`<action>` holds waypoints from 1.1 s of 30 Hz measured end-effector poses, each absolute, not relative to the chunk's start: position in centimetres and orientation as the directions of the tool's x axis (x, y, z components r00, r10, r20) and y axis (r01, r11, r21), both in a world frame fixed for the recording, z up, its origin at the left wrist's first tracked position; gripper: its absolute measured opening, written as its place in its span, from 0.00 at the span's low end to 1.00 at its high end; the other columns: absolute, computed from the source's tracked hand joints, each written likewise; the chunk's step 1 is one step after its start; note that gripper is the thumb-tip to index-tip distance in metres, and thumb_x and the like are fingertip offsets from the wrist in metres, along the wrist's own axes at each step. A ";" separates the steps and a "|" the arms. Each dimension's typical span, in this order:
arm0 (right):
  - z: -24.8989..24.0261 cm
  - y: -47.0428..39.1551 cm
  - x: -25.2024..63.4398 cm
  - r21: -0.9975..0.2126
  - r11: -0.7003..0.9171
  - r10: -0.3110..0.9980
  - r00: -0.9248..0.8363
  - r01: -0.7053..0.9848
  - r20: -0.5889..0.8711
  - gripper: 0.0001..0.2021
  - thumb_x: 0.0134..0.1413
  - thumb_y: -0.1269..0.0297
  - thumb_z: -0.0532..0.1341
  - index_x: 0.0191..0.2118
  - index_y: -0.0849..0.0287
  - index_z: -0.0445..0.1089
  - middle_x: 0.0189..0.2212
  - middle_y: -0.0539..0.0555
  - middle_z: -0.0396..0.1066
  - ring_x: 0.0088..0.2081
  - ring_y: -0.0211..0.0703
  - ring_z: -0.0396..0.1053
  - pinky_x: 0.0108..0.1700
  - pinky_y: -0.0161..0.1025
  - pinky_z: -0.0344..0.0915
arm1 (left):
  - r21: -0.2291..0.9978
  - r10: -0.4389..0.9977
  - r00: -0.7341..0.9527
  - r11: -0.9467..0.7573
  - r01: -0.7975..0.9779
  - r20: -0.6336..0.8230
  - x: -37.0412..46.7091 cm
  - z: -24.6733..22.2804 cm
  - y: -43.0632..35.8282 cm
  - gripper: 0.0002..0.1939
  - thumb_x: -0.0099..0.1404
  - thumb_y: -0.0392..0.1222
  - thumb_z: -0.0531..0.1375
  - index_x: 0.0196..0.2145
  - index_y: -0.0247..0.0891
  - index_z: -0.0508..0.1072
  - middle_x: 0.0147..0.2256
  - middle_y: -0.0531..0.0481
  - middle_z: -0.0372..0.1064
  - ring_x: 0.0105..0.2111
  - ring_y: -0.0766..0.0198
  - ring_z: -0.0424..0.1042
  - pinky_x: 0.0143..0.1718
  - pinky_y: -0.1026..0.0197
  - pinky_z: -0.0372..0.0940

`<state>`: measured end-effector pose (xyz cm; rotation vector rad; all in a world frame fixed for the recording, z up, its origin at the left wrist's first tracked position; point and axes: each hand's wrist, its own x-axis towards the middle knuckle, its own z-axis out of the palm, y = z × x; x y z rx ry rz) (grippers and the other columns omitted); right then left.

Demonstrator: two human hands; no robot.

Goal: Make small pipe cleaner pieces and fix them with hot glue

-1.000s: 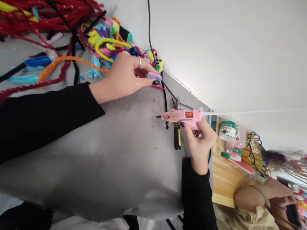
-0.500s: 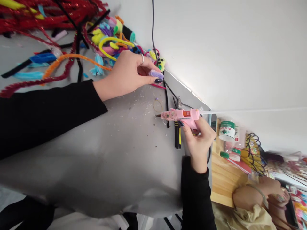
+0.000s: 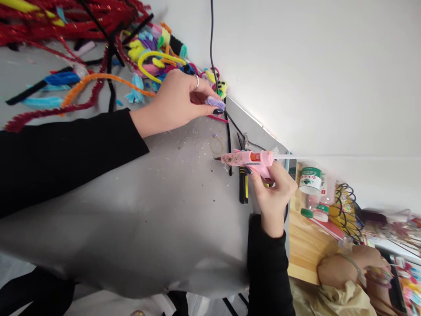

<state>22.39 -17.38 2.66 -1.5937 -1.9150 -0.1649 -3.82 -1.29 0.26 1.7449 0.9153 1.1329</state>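
My left hand (image 3: 180, 102) pinches a small fuzzy purple piece (image 3: 215, 103) between thumb and fingers, above the grey table (image 3: 164, 210). Lower and to the right, my right hand (image 3: 275, 191) is wrapped round the grip of a pink glue gun (image 3: 245, 159). The gun's dark nozzle points left, and a long clear glue stick (image 3: 315, 156) sticks out of its back end. Beneath the gun lie pliers with black and yellow handles (image 3: 243, 186). A thin rubber band (image 3: 216, 144) rests just above the nozzle tip.
Red tinsel stems (image 3: 75, 26) and a heap of coloured pipe cleaners (image 3: 148, 48) cover the upper left. A black cable (image 3: 212, 39) runs down the white wall. At right, bottles (image 3: 311, 180) stand on a wooden table (image 3: 309, 245), near another person's arm (image 3: 335, 268).
Both hands keep nearly the same places and grips. The view has shifted slightly, and the other person's hand at the right has moved a little.
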 end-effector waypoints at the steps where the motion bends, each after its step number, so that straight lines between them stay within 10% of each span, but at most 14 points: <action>1: 2.7 -17.4 22.4 -0.289 0.258 0.843 -0.068 0.922 0.534 0.17 0.64 0.54 0.67 0.28 0.56 0.66 0.22 0.43 0.52 0.25 0.35 0.49 0.28 0.37 0.50 | 0.919 0.890 0.325 -0.375 0.123 0.320 -3.8 0.2 -1.3 0.12 0.60 0.52 0.70 0.39 0.46 0.85 0.38 0.48 0.82 0.44 0.48 0.79 0.40 0.54 0.76; 33: 2.9 -17.4 22.3 -0.264 0.321 0.807 -0.117 0.910 0.579 0.15 0.62 0.58 0.68 0.28 0.56 0.67 0.22 0.44 0.55 0.25 0.36 0.51 0.29 0.38 0.49 | 0.901 0.893 0.299 -0.398 0.175 0.336 -3.7 0.4 -1.4 0.11 0.59 0.53 0.70 0.37 0.47 0.85 0.37 0.50 0.82 0.38 0.52 0.77 0.43 0.48 0.72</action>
